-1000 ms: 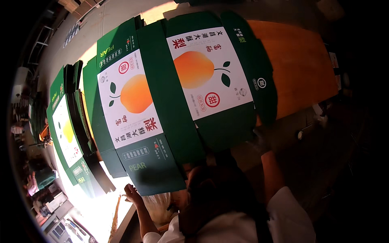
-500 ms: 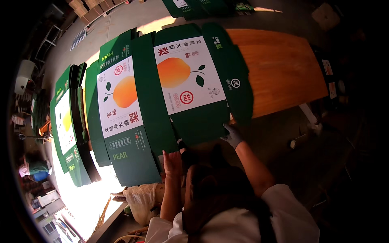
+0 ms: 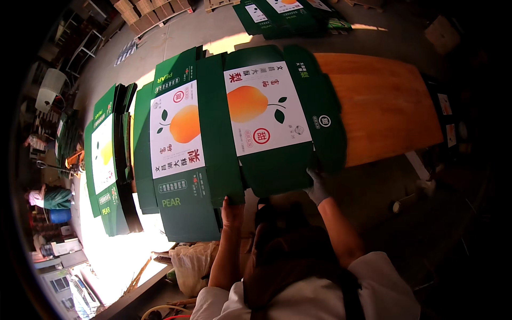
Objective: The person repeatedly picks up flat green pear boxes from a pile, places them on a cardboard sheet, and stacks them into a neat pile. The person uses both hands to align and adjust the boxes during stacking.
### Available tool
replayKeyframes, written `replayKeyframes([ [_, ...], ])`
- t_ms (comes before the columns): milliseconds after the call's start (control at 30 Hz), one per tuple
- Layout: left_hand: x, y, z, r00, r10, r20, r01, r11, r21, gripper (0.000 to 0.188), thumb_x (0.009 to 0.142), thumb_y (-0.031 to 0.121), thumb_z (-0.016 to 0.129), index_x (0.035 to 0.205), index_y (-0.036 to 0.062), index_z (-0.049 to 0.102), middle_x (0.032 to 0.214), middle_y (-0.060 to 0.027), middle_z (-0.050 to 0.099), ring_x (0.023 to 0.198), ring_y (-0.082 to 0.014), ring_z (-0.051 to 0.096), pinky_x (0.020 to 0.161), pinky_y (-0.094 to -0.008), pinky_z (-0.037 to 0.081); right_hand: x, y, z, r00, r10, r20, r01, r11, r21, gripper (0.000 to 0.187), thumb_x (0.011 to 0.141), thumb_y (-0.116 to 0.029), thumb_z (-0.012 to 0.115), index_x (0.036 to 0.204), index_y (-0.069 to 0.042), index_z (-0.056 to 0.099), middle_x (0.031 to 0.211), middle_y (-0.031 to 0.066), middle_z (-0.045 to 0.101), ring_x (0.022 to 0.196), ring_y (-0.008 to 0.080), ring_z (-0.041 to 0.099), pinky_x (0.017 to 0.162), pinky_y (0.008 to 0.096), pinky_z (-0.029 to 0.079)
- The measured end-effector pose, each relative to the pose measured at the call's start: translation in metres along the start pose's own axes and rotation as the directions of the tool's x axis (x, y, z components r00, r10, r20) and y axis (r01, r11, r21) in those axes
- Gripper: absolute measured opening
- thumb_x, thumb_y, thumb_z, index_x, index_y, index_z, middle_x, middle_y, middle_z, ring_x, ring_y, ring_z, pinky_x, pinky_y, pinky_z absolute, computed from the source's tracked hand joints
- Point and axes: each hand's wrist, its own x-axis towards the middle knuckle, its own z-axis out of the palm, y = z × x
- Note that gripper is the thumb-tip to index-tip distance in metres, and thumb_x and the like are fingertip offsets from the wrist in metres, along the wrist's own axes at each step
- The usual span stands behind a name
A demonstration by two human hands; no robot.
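Observation:
A flat green cardboard carton (image 3: 218,133) lies across the table in front of me. It has two white panels, each printed with a yellow-orange pear, and flaps along its edges. My bare left hand (image 3: 233,213) grips its near edge around the middle, thumb on top and fingers hidden beneath. Farther right, my right hand (image 3: 318,188), in a grey glove, holds the near edge by a flap; its fingertips are partly under the cardboard. More layers of green cardboard show beneath the carton's left part.
The bare orange-brown wooden tabletop (image 3: 381,109) extends to the right. To the left stands a stack of flat green cartons (image 3: 105,154). More green cartons (image 3: 288,21) and a pallet of brown boxes (image 3: 149,13) are at the back. A translucent plastic bag (image 3: 193,266) sits below left.
The whole scene has shifted right and down in the picture. My left hand has closed from beside the carton's near edge onto it. The right hand stays at the flap.

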Motion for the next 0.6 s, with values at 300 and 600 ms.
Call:
replayKeyframes([
  [300,-0.031,-0.011,-0.034,0.893,-0.207,0.399,0.102,0.958,0.268,0.037,0.089,0.024,0.065,0.124,0.0127,0.058,0.134,-0.0054,0.055,0.128,-0.0251,0.048,0.110,-0.0435,0.036,-0.001,-0.030,0.026,0.997,0.034,0.067,-0.026,0.993,-0.115,0.042,0.089,-0.014,0.067,0.129,-0.010,0.055,0.124,0.0051,0.060,0.113,0.0207,0.058,0.093,0.0374,0.050],
  [600,0.124,0.022,0.032,0.961,0.165,0.223,-0.099,0.954,-0.282,0.055,0.097,0.046,0.048,0.136,0.0062,0.049,0.140,-0.0107,0.050,0.129,-0.0309,0.046,0.107,-0.0447,0.040,-0.138,-0.128,0.212,0.999,0.033,0.016,-0.026,0.946,-0.324,0.037,0.092,-0.019,0.063,0.126,-0.005,0.055,0.120,0.0080,0.060,0.108,0.0199,0.060,0.089,0.0337,0.051],
])
